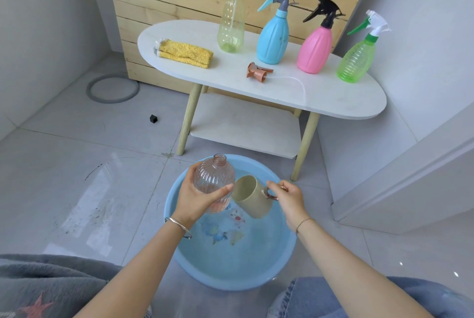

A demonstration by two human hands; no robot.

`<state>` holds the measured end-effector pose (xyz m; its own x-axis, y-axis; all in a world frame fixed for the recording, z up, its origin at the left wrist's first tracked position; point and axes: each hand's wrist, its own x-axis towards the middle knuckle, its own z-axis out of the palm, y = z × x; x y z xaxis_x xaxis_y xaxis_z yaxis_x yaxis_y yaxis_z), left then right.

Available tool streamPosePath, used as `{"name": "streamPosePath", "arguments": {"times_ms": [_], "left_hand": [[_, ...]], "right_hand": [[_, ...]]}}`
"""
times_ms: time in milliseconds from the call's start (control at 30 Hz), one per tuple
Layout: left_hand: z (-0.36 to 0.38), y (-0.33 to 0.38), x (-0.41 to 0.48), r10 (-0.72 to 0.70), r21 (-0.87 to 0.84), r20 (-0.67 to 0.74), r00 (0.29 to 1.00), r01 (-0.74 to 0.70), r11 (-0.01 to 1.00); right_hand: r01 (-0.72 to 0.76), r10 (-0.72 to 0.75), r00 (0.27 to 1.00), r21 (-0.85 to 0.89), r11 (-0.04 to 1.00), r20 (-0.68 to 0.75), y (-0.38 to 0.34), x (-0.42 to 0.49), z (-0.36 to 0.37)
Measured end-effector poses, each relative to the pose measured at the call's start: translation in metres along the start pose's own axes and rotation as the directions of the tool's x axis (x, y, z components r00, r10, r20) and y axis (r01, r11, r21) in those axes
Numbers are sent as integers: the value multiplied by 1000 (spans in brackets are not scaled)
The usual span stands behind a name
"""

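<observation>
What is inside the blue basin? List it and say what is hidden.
The basin seems to hold shallow water and a coloured picture printed on its bottom. The bottle in the left hand and the cup in the right hand cover its far part.

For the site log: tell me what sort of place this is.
Likely a home wash or utility corner: a tiled floor, a blue basin of water standing on it, and a low white table bearing spray bottles.
</observation>
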<state>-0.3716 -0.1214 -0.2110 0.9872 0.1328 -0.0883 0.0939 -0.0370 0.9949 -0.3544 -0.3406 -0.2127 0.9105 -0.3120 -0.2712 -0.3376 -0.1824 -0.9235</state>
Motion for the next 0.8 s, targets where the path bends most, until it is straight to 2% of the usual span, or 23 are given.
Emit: {"name": "streamPosePath", "arguments": {"times_ms": [167, 533, 800], "left_hand": [[1, 6, -4, 34, -3, 17, 999, -34, 999], [11, 6, -11, 57, 60, 103, 993, -63, 996], [15, 10, -18, 74, 73, 137, 988, -85, 994]], "right_hand": [[108, -105, 994, 142, 984, -31, -56, 3, -29], [245, -248, 969, 206, 947, -11, -121, -17, -63], [379, -383, 923, 95, 920, 27, -131, -31, -58]]}}
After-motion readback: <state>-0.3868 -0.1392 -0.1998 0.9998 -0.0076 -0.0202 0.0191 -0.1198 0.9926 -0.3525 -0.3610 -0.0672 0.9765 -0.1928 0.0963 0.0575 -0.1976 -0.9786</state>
